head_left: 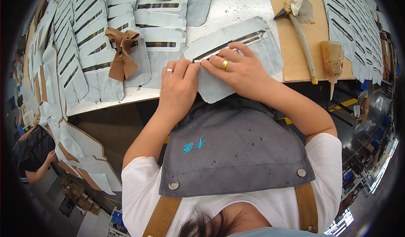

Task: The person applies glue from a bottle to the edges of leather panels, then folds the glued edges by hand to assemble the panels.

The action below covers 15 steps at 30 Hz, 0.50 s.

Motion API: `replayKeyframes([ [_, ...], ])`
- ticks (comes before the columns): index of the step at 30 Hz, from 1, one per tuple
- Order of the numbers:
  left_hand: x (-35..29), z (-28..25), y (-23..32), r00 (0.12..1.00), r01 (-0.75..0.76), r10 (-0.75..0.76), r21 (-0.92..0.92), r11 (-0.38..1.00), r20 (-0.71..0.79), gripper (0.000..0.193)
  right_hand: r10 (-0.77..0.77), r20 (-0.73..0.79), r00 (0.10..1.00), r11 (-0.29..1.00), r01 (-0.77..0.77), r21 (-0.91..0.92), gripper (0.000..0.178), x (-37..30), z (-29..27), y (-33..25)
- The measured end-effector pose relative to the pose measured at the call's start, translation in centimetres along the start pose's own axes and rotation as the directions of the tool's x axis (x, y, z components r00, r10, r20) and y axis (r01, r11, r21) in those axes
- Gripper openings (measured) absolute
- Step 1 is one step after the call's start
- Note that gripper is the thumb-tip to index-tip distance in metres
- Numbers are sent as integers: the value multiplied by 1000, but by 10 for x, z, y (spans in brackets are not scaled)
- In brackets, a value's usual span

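Note:
A light grey, soft-looking panel (pixel 273 59) with rounded corners lies at the table's front edge, its lower part hanging toward my apron. A long slot with a dark and plaid strip runs across it, framed by a pale border. My left hand (pixel 179 83) pinches the panel at the left end of this slot, fingers curled. From the right, my right hand (pixel 244 72) meets it there, thumb and index finger pressed on the same spot, the other fingers bent over the slot. The fingertips of both hands nearly touch. Whatever small part sits between them is hidden.
Overlapping rows of similar grey panels (pixel 162 20) cover the left, topped by a knotted brown strip (pixel 122 55). At right, a hammer (pixel 302 43) and a glue bottle (pixel 332 60) lie on brown board (pixel 291 66), beside more panels (pixel 341 24). Cut pieces (pixel 84 146) overhang at left.

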<state>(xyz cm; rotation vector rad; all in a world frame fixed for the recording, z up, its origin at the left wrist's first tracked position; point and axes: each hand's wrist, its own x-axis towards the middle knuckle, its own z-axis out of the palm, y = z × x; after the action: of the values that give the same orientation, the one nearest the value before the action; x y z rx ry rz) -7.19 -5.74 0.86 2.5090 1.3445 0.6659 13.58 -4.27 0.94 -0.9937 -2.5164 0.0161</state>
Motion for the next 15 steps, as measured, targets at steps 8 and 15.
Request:
replayKeyframes([
  [8, -8, 1, 1, 1000, 21, -21, -28, 999, -15, 25, 358, -178, 916, 910, -386, -155, 30, -34, -41, 54],
  [15, 6, 13, 25, 993, -112, 106, -127, 986, -53, 30, 790, -98, 606, 545, -766, -342, 29, -97, -61, 98],
])
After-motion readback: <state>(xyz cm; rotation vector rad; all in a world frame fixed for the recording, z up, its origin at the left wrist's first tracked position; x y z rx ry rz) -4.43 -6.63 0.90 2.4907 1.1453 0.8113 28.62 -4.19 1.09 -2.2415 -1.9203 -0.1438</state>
